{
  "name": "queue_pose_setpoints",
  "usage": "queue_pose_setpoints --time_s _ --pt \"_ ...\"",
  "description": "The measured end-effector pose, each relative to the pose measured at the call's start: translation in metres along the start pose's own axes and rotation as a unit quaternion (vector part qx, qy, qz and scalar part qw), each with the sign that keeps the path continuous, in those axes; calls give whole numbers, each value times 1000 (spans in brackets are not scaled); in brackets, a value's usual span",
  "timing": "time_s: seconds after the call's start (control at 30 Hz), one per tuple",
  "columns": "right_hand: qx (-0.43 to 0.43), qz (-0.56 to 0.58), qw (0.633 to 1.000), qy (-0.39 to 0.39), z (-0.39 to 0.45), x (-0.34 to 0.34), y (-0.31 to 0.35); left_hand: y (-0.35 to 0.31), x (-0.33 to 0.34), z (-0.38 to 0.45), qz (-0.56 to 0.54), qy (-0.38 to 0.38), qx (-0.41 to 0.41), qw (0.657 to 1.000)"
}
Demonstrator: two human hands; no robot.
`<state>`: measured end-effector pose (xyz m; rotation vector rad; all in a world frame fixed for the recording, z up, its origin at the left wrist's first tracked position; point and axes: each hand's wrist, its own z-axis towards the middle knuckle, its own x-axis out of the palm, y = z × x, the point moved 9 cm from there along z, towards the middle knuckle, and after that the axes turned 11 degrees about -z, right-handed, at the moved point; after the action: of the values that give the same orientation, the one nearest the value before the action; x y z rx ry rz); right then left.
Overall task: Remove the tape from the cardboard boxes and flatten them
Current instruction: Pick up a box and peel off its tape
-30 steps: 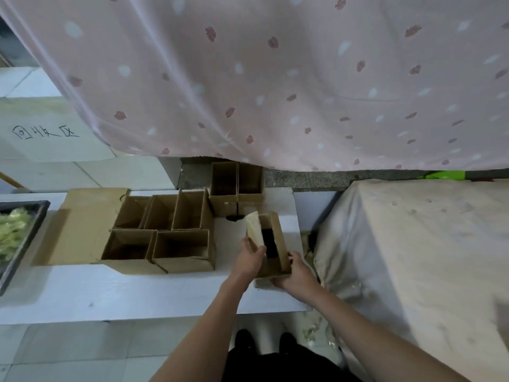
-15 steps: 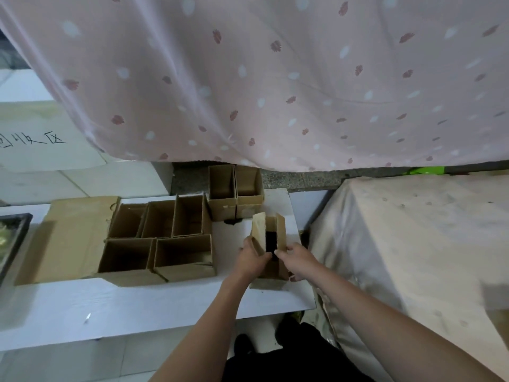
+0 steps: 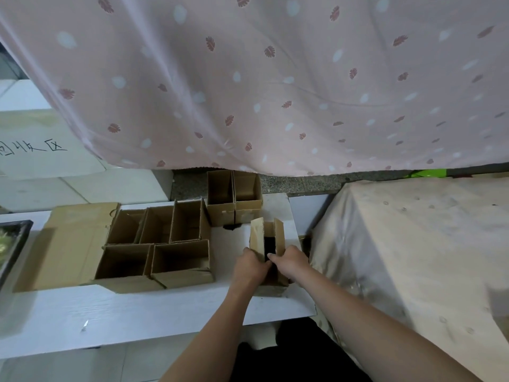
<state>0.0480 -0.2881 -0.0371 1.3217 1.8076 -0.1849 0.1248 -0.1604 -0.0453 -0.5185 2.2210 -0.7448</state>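
Note:
A small brown cardboard box (image 3: pixel 259 235) stands upright near the right end of the white table (image 3: pixel 137 312), its top flaps raised and a dark gap between them. My left hand (image 3: pixel 249 267) grips the box's left side. My right hand (image 3: pixel 290 261) holds the right side, with fingertips curled at the near edge of the opening. Both hands meet at the box's near rim. Whether tape is on this box cannot be seen.
Several open empty boxes (image 3: pixel 165 244) cluster on the table's left-middle, with two more (image 3: pixel 234 197) behind. A flat cardboard sheet (image 3: pixel 68 244) lies to their left, next to a dark tray (image 3: pixel 11 244). A cloth-covered block (image 3: pixel 413 257) stands right; a pink curtain (image 3: pixel 275 78) hangs above.
My right hand has come up from the box's lower right side to its near top edge beside my left hand. The flaps stand closer together. The view shifted a little.

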Motion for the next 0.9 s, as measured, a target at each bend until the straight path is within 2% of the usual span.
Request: queue_pose_setpoints --time_s 0.17,0.43,0.57,0.77,0.9 --pt "-7 -7 1000 13 5 0 -2 -4 -3 1 -17 -1 -11 1000" --pt "2 5 1000 16 14 -11 -15 20 -22 -2 -164 -20 -61 984" --pt "20 55 997 44 15 -12 -21 29 -23 -5 -227 -14 -93 969" --pt "32 86 994 51 12 -11 -19 35 -23 -6 -234 -11 -102 967" --pt "2 24 999 25 8 -16 -14 31 -22 -6 -211 -7 -75 975"
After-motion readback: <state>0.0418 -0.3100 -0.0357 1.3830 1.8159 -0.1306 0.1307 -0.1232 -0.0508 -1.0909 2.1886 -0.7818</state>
